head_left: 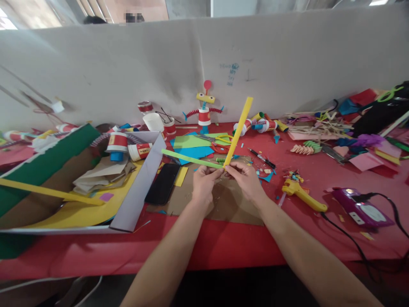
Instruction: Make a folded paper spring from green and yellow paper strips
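A green paper strip (191,159) points left and a yellow paper strip (239,130) rises up to the right; their ends meet between my hands. My left hand (205,181) pinches the green strip near that joint. The fingers of my right hand (245,179) are closed on the lower end of the yellow strip. Both hands are above a brown cardboard sheet (230,207). Just behind the joint lies a small green folded paper spring (220,160).
An open box (128,213) holding paper stands left, beside a black phone (162,183). A paper-cup figure (204,116) stands at the back. Scissors (220,137) lie behind my hands. Right are a yellow glue gun (302,195), its cable and a purple power strip (362,209).
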Available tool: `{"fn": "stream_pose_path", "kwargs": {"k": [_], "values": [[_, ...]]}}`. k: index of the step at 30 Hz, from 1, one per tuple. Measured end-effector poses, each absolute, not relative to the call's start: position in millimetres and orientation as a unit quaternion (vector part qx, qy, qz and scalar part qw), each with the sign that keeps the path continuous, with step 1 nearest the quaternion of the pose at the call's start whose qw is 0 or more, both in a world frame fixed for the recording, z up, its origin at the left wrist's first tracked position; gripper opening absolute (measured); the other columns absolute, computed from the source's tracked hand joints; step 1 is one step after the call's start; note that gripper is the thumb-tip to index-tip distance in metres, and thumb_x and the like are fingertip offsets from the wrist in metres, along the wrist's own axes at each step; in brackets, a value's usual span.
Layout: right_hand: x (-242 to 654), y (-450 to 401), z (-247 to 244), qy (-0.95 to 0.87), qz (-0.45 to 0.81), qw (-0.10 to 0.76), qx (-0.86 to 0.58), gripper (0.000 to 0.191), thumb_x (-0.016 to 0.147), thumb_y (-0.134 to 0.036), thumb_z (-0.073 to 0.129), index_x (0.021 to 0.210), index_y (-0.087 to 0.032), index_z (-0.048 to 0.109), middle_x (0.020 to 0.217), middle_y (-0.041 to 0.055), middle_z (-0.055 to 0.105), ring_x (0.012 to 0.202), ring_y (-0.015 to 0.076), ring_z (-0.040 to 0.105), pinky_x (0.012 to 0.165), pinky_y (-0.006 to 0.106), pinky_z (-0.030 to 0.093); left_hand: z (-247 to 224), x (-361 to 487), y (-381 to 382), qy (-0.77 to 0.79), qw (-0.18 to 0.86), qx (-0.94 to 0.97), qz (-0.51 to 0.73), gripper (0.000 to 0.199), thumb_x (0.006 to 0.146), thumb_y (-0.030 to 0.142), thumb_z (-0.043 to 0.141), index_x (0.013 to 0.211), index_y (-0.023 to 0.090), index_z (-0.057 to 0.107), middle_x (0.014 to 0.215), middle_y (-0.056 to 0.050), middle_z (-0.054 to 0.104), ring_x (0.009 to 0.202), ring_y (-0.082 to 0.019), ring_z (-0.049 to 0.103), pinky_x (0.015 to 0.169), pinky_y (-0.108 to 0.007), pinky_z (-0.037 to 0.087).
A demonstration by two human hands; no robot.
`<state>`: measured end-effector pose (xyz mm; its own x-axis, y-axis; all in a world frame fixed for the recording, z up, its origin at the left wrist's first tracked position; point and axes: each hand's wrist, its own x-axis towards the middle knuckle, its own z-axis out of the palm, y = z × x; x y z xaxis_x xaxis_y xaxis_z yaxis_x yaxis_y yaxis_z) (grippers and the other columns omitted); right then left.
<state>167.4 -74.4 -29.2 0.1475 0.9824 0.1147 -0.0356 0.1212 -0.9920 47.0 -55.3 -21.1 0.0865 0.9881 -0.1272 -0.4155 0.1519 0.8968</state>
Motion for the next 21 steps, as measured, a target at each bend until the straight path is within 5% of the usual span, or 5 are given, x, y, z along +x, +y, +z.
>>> {"fn": "stream_pose_path", "kwargs": {"k": [9, 21], "values": [[167.6, -75.7, -28.6, -0.501, 0.429, 0.581, -0.477, 0.029, 0.074, -0.045, 0.060, 0.078, -0.017, 0.065, 0.067, 0.0018, 0.064, 0.060, 0.0142, 0.060, 0.061, 0.028, 0.052, -19.1, 50.4, -57.1, 0.387, 0.598, 0.413, 0.568, 0.034, 0.056, 0.022, 0.075, 0.084, 0.013, 0.058, 0.065, -0.003, 0.067, 0.060, -0.016, 0.063, 0.062, -0.029, 0.048], [163.4, -75.6, -28.1, -0.434, 0.490, 0.613, -0.442, 0.018, 0.070, -0.033, 0.066, 0.082, -0.020, 0.068, 0.074, 0.0001, 0.065, 0.064, 0.0109, 0.058, 0.064, 0.025, 0.047, -19.7, 52.3, -61.7, 0.418, 0.616, 0.358, 0.564, 0.021, 0.057, 0.021, 0.073, 0.063, 0.014, 0.055, 0.062, -0.003, 0.065, 0.058, -0.012, 0.060, 0.061, -0.025, 0.044]]}}
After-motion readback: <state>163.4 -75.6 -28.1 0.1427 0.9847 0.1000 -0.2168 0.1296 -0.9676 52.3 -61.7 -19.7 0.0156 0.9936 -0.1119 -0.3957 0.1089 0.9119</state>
